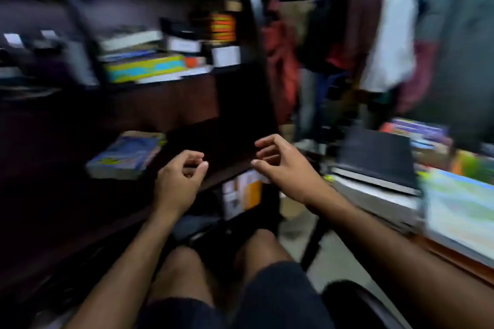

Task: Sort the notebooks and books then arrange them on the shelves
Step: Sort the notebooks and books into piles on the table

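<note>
**Empty hands, a crowded upper shelf and an unsteady pile**

The landmark here is the dark shelf unit (240, 104). On its upper shelf, left of the unit's right-hand upright, lies a slanting heap of books (144, 61) with a yellow and teal one at the bottom, and beside it small white boxes (226, 55) and an orange-striped stack (222, 27). The heap looks untidy; anything pushed in beside it could, I judge, tip it off the front edge.

On the lower shelf of the unit, towards its left, a blue-covered book (125, 155) lies flat, alone and askew, one corner near the shelf's front edge. A careless brush could knock it off.

In front of that lower shelf hover both hands. The left hand (177, 177) has loosely curled fingers and holds nothing. The right hand (280, 165) is likewise loosely curled and empty, thumb and fingers apart.

Right of the unit, on the worktop (454, 259), a black-covered notebook (374, 160) tops a pile of books, with more colourful books behind and a pale green one nearest. The view is heavily blurred, so titles and edges are unreadable. Pulling one from low in that pile risks sliding the rest to the floor.
</note>
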{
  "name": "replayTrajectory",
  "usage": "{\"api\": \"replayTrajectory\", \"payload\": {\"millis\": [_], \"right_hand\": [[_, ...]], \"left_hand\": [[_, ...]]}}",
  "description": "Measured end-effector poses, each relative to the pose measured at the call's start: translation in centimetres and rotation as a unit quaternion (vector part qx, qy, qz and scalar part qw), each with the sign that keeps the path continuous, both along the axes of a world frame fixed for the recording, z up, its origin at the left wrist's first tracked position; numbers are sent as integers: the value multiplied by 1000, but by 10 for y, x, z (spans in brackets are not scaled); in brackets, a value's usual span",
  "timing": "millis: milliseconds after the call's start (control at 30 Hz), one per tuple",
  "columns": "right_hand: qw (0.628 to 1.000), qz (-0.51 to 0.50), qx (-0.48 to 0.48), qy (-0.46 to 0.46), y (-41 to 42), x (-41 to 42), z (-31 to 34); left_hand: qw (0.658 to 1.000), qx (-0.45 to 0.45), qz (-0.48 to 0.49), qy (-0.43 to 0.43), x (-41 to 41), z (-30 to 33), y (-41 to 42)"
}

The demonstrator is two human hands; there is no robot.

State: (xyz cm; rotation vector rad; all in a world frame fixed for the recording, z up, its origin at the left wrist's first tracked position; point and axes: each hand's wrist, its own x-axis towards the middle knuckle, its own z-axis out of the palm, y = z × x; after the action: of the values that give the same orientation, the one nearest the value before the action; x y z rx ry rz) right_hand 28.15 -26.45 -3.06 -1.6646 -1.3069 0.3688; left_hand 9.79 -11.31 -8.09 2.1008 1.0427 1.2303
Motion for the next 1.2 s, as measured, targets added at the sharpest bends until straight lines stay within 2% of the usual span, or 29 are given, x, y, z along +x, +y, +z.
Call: {"api": "replayTrajectory", "payload": {"millis": [67,167,267,367,400,500,600,700,900,1067,1133,1200], "right_hand": [[998,41,-42,-4,74,-29,-15],[992,58,-107,-15,160,-64,-38],[978,98,-163,-92,225,-102,-65],[961,144,-203,-118,281,-141,-89],[960,147,-202,-129,297,-152,-97],[955,139,-157,-211,331,-176,-119],[942,132,-132,-280,344,-180,-134],[950,138,-118,-253,345,-176,-134],[960,135,-124,-211,303,-170,-125],[981,42,-62,-176,226,-140,-129],[995,11,-29,-100,198,-134,-135],[998,-22,-19,49,165,-132,-134]], "left_hand": [[995,-32,98,6,-59,-26,57],[975,-83,192,75,-119,-57,115],[960,-104,243,94,-157,-72,166],[952,-141,263,68,-171,-72,214],[945,-153,279,78,-171,-73,228],[921,-172,299,180,-164,-72,248],[922,-173,298,179,-165,-75,256],[929,-157,289,170,-167,-72,252],[947,-175,197,185,-171,-64,217],[935,-145,147,287,-143,-60,125],[933,-96,130,321,-132,-66,93],[926,-33,108,360,-119,-75,59]]}}
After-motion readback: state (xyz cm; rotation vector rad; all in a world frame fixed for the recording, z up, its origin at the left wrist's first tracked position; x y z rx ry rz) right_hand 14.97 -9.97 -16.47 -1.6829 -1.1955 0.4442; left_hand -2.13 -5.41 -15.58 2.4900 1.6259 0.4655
